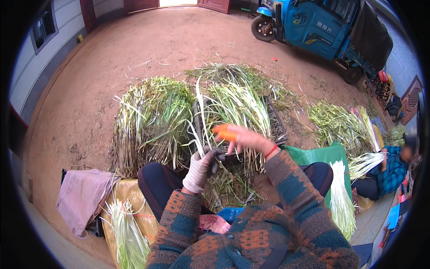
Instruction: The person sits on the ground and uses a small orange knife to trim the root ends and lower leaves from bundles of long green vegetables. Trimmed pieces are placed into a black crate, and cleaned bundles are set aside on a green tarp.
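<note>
My left hand, in a pale knitted glove with dark fingers, grips a few long leafy stalks at their lower part. The white stems and leaves point up and away from me. My right hand is just to the right, blurred, with orange covers on its fingers. Its fingers are apart and nothing shows in them. In front of it, a heap of pale green stalks lies across a black plastic crate. A larger pile of untrimmed stalks with brownish ends stands to the left.
Clean white bundles lie at both sides, the left bundle on a tan sheet, the right bundle by a green sheet. Another person sits at the right, holding stalks. A blue cargo tricycle is parked behind.
</note>
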Demonstrator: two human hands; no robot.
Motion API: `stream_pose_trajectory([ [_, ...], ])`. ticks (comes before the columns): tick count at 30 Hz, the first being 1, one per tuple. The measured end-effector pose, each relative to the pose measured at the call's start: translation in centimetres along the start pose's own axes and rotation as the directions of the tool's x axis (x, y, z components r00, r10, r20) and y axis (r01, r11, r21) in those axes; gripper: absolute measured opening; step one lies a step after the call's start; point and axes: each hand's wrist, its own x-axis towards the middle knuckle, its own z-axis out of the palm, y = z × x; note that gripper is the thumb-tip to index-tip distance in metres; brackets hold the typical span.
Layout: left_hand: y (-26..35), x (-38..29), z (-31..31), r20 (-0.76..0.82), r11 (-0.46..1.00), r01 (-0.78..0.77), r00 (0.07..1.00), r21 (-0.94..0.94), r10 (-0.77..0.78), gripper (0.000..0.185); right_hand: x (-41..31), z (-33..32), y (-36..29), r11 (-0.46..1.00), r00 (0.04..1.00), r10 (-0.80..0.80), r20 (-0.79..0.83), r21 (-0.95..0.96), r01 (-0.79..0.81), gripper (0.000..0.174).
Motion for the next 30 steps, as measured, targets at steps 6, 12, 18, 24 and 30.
stream_pose_trajectory([
  [6, 0.0, 0.4, -1.3, -0.072, 0.987, -0.073, 0.995, -0.144, 0.063, 0.019, -2.2, 5.3, 7.1, 0.966, 0.919, 0.097, 0.382, 0.187, -0.179, 0.050],
  [12, -0.3, 1.2, -1.9, -0.241, 0.982, -0.167, 0.960, -0.082, 0.143, 0.018, -5.6, 6.4, 10.7, 0.877, 0.955, -0.010, 0.295, 0.461, -0.133, 0.039],
  [18, 0.9, 1.7, -3.2, -0.347, 0.962, -0.228, 0.923, -0.150, 0.165, 0.017, -8.0, 8.3, 15.9, 0.855, 0.939, 0.189, 0.286, 0.423, -0.300, 0.034],
  [24, 3.2, 1.2, -3.8, -0.408, 0.914, -0.345, 0.882, -0.216, 0.236, 0.025, -9.4, 8.6, 15.8, 0.832, 0.988, 0.151, -0.044, -0.533, -0.151, 0.038],
  [30, 1.9, -1.4, -1.8, -0.252, 0.981, -0.026, 0.967, -0.191, -0.024, 0.038, -5.9, 3.3, 14.4, 0.844, 0.887, -0.125, -0.444, -0.518, -0.140, 0.032],
])
